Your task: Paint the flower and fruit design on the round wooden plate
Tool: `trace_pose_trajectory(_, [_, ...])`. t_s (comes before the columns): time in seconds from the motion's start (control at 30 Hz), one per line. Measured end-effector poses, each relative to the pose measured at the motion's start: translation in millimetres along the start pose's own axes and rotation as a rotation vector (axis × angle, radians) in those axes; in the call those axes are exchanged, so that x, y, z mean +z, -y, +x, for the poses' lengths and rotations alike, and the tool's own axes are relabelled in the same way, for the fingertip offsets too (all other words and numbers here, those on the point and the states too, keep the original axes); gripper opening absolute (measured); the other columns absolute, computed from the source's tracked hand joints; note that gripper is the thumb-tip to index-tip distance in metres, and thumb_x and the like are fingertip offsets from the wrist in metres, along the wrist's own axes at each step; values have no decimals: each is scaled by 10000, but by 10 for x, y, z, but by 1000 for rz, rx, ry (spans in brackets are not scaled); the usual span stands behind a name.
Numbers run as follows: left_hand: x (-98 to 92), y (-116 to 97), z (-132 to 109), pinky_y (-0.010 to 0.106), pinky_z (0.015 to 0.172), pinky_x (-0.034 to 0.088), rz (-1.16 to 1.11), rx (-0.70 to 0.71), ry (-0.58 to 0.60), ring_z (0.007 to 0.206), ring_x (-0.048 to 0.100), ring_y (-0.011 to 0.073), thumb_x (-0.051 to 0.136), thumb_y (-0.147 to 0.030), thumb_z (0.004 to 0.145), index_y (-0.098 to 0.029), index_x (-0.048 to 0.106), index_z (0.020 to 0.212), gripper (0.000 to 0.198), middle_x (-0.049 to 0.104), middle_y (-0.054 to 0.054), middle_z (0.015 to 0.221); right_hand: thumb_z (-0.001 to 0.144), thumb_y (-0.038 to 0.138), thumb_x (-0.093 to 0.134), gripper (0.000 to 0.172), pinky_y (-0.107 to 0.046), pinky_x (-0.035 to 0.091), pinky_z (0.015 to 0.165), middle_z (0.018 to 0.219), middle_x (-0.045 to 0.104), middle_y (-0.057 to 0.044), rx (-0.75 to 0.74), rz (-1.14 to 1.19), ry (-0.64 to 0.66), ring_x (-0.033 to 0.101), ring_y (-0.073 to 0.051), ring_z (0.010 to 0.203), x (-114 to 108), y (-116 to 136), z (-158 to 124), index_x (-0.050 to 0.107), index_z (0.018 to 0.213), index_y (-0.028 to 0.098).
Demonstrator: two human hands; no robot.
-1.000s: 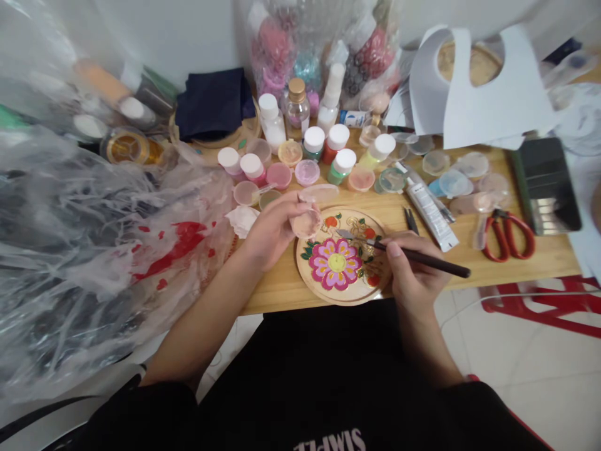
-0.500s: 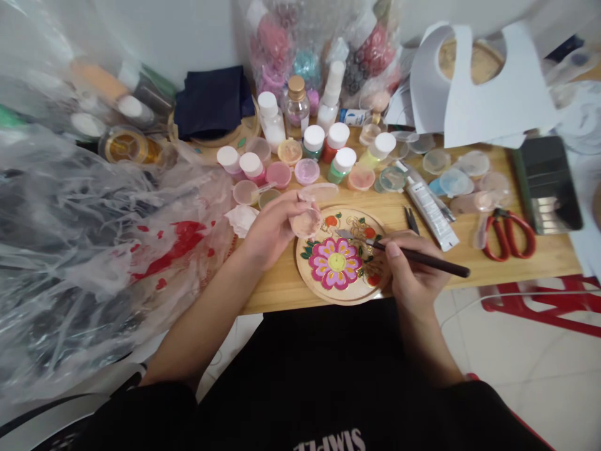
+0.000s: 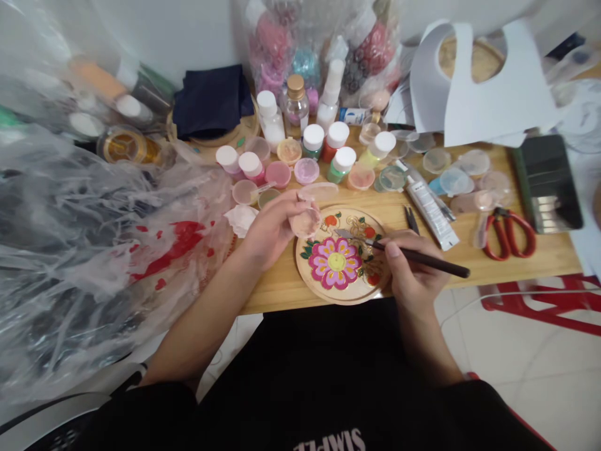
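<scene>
Between its fingers my left hand (image 3: pixel 272 233) holds a small plastic cup (image 3: pixel 305 224) of pale pink paste, tilted toward me over the left rim of a round wooden plaque (image 3: pixel 312 283). A pink and magenta flower (image 3: pixel 336 262) with a yellow centre is on the plaque, with orange fruits and green leaves around it. My right hand (image 3: pixel 416 266) grips a palette knife (image 3: pixel 422 258) by its dark handle. The thin metal blade points left, over the plaque's upper half and just right of the cup. Part of the plaque's right edge is hidden behind my right hand.
White-capped paint jars (image 3: pixel 344 161) and open paint cups (image 3: pixel 307 170) crowd the table behind the plaque. To the right lie a metal tube (image 3: pixel 429 210), black tweezers (image 3: pixel 411 219), red-handled pliers (image 3: pixel 509 235) and a dark phone (image 3: pixel 549 185). Clear plastic wrapping (image 3: pixel 117 275) covers the left side.
Almost nothing differs. Both hands keep their places, with the cup and the palette knife held over the plaque; the view has shifted very slightly.
</scene>
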State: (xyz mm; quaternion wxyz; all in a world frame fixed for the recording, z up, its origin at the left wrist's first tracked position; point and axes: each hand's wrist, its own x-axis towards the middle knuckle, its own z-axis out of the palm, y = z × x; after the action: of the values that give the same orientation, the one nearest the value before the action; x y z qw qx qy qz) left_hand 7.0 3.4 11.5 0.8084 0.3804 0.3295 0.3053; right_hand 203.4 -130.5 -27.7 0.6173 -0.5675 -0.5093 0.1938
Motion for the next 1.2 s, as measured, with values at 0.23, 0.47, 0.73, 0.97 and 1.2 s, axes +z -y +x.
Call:
trace_pose_trajectory(0.23, [4,0,-1,259,553,474,-12,-5,-7,625,616,127,692,-308,767,-145,664,770,166,675,21,724,913,175,709,98,-333,576,675,799,743,16,4,11,2,685,-151,718,1,-8,-2,736,907,269])
trace_pose_trajectory(0.47, [11,-3,-1,256,539,455,-4,-4,-15,619,606,127,688,-313,756,-146,674,756,168,671,21,708,914,164,705,115,-335,572,689,806,745,22,-7,17,1,686,-147,729,-6,-22,-12,736,920,274])
trace_pose_trajectory(0.73, [8,0,-6,265,577,469,5,-7,-20,648,612,130,680,-315,773,-147,665,773,169,664,29,731,911,177,711,105,-334,565,667,792,744,27,-1,8,-11,685,-150,713,-2,-15,-16,738,915,278])
trace_pose_trajectory(0.97, [21,-7,-3,254,553,466,-6,-5,-28,618,607,122,703,-315,748,-144,663,750,175,671,23,717,912,154,706,127,-326,567,694,802,753,21,-13,28,-3,689,-148,727,2,-6,-8,746,928,273])
trace_pose_trajectory(1.2, [23,-6,-3,259,607,476,2,-3,-38,658,613,128,711,-327,734,-145,683,736,185,671,25,709,915,165,703,111,-324,557,684,788,738,21,-9,27,0,682,-148,715,-1,4,1,738,910,270])
